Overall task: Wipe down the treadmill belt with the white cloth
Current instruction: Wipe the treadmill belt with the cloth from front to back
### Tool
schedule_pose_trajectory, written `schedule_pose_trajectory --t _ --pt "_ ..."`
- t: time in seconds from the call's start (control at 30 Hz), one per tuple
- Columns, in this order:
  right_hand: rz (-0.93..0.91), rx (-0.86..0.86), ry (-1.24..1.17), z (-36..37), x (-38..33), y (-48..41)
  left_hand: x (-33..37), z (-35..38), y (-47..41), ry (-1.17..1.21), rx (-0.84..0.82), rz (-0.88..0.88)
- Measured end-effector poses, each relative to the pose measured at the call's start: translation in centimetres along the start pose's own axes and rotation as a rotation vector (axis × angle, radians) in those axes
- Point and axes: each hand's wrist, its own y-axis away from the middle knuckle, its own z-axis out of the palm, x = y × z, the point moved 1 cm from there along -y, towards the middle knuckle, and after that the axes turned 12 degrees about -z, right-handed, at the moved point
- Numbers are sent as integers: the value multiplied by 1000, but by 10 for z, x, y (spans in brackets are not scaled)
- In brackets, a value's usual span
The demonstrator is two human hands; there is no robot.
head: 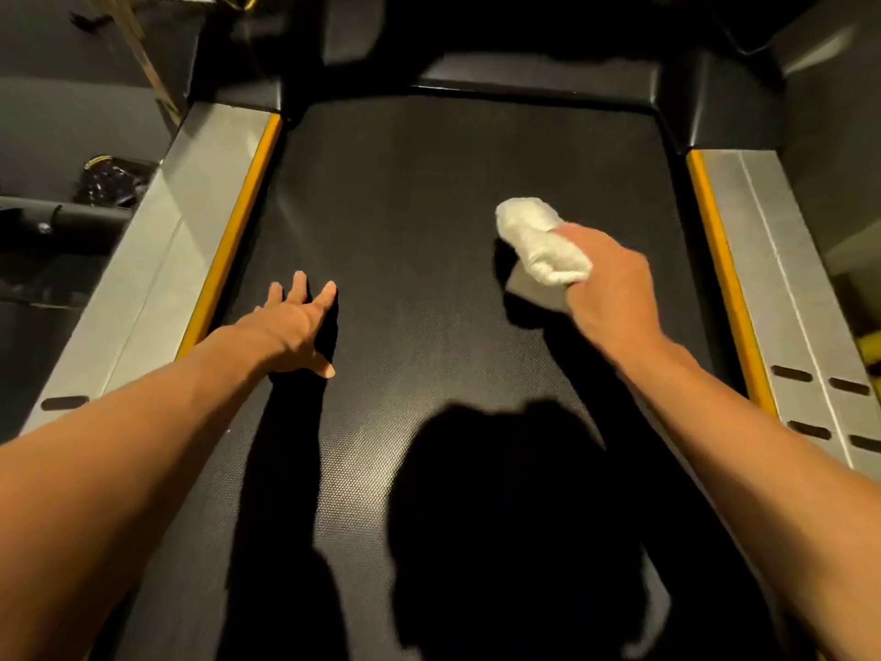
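My right hand (615,283) is clenched round the white cloth (538,240), holding it down on the treadmill belt (429,183) toward the right edge, just short of the yellow strip (724,279). My left hand (295,326) lies flat near the left edge, fingers (299,283) released and spread. A broad stretch of belt runs between them up to the motor cover (538,73).
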Motion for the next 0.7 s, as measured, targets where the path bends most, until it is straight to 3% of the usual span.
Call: schedule_pose_trajectory --t 0.1,0.2,0.27,0.33,0.4,0.47,0.53,0.63,0.7 --pt "83 -26 15 9 19 12 1 -1 -1 -7 -21 7" --pt "-4 -457 78 47 11 55 4 -2 1 -19 -32 -13" --pt "-92 -568 -94 59 -1 74 5 -4 3 -24 -35 -21" --pt "-74 -397 -370 41 -19 71 6 -4 3 -19 -43 -15" --pt "24 -165 -445 10 -26 53 4 -4 2 -8 -41 -9" --pt "103 113 -307 -26 -25 31 3 -4 2 -2 -45 -9" --pt "154 262 -139 -49 -13 10 4 -4 1 -2 -48 -5" --pt "175 179 41 -42 14 -2 3 -4 0 -1 -50 0" --pt "166 -54 104 -18 33 5 3 -3 0 1 -48 -3"
